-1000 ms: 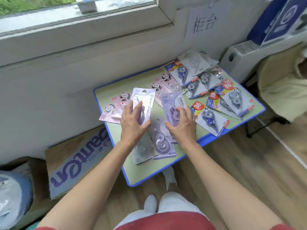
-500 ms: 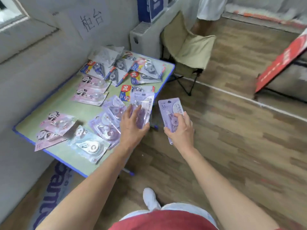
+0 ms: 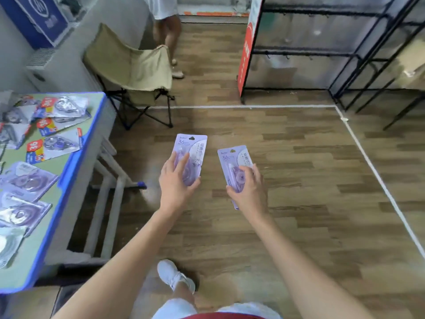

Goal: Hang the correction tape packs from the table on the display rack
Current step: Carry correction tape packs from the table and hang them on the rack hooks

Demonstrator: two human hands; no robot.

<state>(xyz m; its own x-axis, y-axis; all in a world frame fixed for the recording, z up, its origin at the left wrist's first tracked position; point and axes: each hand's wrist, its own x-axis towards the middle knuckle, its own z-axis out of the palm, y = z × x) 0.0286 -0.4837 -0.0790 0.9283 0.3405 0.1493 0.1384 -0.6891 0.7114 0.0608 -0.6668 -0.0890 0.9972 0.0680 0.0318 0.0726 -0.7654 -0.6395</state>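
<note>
- the left hand (image 3: 176,180) grasps the first pack (image 3: 192,148) of purple correction tape by its lower half, fingers spread over the front and thumb at the edge; the pack is in the air, well apart from the rack (image 3: 322,51) and touching nothing else
- the right hand (image 3: 247,189) grasps the second pack (image 3: 232,157), fingers curled over the clear bubble; this pack too is in the air, short of the rack
- the rack stands ahead and to the right of both hands, across open wooden floor; the right hand is the nearer to it, the left hand the farther
- each pack's long axis runs from the palm up and away, roughly towards the rack, with the hang-hole end leading; by my judgement that end is already turned the right way to meet a hook
- small dark hooks (image 3: 268,55) seem to hang from the rack's cross bars; they are too blurred to count
- the coming move looks like a walk and reach towards the rack, the second pack likely arriving first
- the surface (image 3: 76,157) lies on the far side of the hands from the rack; many loose packs (image 3: 25,180) lie flat on it, so much of the job seems left
</note>
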